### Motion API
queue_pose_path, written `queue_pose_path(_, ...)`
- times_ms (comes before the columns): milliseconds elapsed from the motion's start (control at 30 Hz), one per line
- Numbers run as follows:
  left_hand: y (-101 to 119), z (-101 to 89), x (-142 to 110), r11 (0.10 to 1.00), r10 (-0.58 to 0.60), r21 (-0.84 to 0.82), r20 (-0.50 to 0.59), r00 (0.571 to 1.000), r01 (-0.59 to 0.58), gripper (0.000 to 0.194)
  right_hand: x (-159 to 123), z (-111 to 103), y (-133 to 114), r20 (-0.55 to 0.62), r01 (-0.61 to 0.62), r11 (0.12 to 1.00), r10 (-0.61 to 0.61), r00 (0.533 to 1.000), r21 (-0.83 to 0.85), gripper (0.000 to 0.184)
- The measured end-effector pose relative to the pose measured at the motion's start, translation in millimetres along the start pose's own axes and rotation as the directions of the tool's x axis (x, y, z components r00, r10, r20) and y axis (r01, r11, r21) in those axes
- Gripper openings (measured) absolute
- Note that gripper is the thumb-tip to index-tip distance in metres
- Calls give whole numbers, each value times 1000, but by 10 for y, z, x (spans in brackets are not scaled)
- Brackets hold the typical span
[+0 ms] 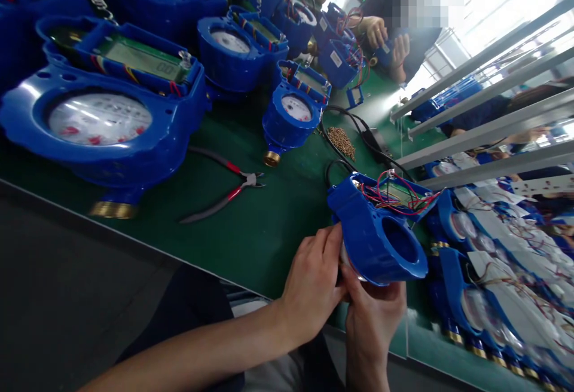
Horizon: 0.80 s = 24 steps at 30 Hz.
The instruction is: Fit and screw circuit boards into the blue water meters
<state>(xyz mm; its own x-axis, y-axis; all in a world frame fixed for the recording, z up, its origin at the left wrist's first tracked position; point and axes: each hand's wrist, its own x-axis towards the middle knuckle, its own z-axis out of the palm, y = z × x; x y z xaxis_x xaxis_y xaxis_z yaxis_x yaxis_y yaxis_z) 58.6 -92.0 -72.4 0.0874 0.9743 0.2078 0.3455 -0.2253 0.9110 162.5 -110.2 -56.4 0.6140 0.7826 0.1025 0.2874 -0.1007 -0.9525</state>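
A blue water meter housing (368, 230) is tilted up at the front edge of the green table, its round opening facing right. Red, black and yellow wires (390, 196) spill over the circuit board at its top. My left hand (314, 272) grips the housing's lower left side, fingers curled behind it. From below, my right hand (374, 311) holds its underside, with the thumb close to my left fingers. Part of a pale round piece shows under the housing by my thumbs; most of it is hidden.
Pliers with red-and-black handles (224, 192) lie to the left. Several blue water meters (291, 111) stand along the left and back. A pile of small brass screws (341, 143) lies near a black cable. Grey rails (488, 141) and rows of meters are at right. Another person's hands (376, 32) work across the table.
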Motion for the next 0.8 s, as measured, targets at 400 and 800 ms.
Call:
queue_pose_path(400, 52, 147, -53, 992, 74, 106, -105, 992, -63, 60, -142, 98, -92, -87, -67, 996, 63, 994, -50, 77)
queue_pose_path(800, 32, 150, -57, 999, 17, 50, -41, 999, -15, 60, -205, 122, -125, -72, -87, 996, 88, 994, 15, 91)
